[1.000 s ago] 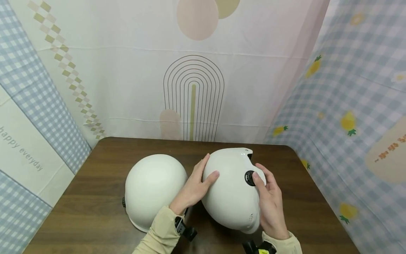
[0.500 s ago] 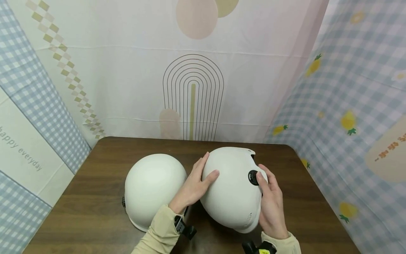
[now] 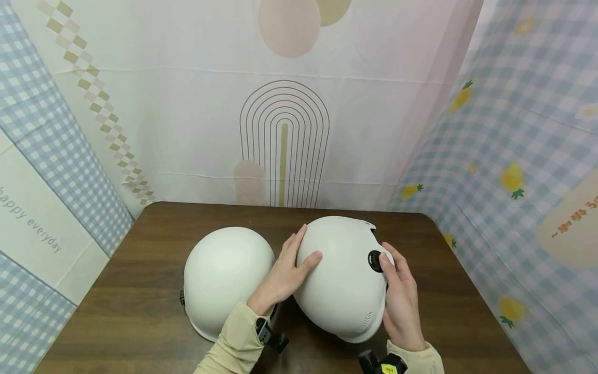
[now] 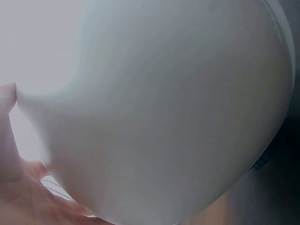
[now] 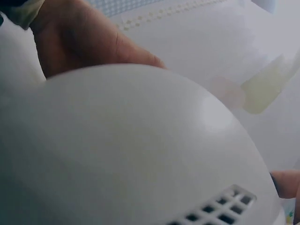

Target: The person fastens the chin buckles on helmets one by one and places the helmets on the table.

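Note:
A white helmet is tilted between both hands, its front opening turned to the right and a black round disc on its side. My left hand lies along the helmet's left side, with fairly straight fingers and the thumb on the shell. On the right, my right hand grips the rim, thumb at the edge of the disc and fingers behind. In the right wrist view a vent grille shows on the shell. A second white helmet sits on the table, left of the left hand.
The brown wooden table has rounded back corners. Behind it hangs a pale printed curtain, with blue checked cloth close along the right side. My left forearm overlaps the second helmet's lower right edge.
The held helmet has turned slightly, its disc and front edge shifting right. My right hand has moved a little right with it; my left hand and the second helmet stay about where they were.

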`<state>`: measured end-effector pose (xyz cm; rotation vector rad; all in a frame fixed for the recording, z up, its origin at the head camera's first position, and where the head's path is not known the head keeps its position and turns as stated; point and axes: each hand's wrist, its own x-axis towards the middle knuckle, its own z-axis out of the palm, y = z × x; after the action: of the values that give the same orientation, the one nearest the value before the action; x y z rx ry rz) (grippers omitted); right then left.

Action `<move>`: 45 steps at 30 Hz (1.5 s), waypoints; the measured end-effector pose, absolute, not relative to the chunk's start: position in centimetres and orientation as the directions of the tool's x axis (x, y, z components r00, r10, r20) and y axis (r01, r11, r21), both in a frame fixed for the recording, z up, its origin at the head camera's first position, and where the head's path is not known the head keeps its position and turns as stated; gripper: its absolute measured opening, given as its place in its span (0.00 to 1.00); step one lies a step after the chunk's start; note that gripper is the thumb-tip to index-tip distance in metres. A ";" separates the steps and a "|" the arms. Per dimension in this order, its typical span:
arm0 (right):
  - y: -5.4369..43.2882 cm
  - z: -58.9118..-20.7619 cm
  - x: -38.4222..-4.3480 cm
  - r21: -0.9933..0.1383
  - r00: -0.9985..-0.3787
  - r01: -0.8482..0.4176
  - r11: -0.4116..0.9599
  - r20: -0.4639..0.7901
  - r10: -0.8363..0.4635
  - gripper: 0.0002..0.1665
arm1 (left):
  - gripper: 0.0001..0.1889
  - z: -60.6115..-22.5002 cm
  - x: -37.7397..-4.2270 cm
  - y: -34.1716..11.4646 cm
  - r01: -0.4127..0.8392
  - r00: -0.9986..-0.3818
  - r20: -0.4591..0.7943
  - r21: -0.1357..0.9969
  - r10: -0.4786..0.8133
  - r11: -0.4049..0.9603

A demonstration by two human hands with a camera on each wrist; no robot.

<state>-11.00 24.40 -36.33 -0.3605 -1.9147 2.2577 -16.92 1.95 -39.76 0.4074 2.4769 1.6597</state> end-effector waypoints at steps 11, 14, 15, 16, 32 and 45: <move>25.6 -36.0 -10.4 -0.839 -0.946 0.006 0.544 0.171 0.275 0.31 | 0.39 -39.7 -16.8 2.0 0.150 -0.949 0.033 0.923 0.315 0.354; 25.5 -36.1 -10.4 -0.773 -0.929 -0.104 0.626 0.300 0.216 0.28 | 0.39 -39.6 -16.8 2.1 0.149 -0.946 0.028 0.922 0.322 0.358; 25.5 -36.1 -10.4 -0.752 -0.923 -0.137 0.645 0.334 0.192 0.27 | 0.39 -39.5 -16.8 2.1 0.154 -0.945 0.031 0.920 0.325 0.360; 25.5 -36.2 -10.4 -0.731 -0.918 -0.163 0.662 0.359 0.171 0.26 | 0.39 -39.5 -16.8 2.1 0.161 -0.943 0.036 0.919 0.331 0.361; 26.0 -36.4 -10.0 -0.711 -0.917 -0.196 0.675 0.377 0.131 0.23 | 0.41 -39.9 -16.8 2.0 0.157 -0.934 0.015 0.914 0.357 0.375; 26.5 -36.6 -9.9 -0.714 -0.922 -0.176 0.677 0.361 0.141 0.24 | 0.42 -40.1 -16.7 1.8 0.155 -0.921 0.003 0.921 0.390 0.358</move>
<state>-9.88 26.55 -36.63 0.0278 -2.5033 1.1240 -16.69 1.83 -40.13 0.4909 2.4023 1.5931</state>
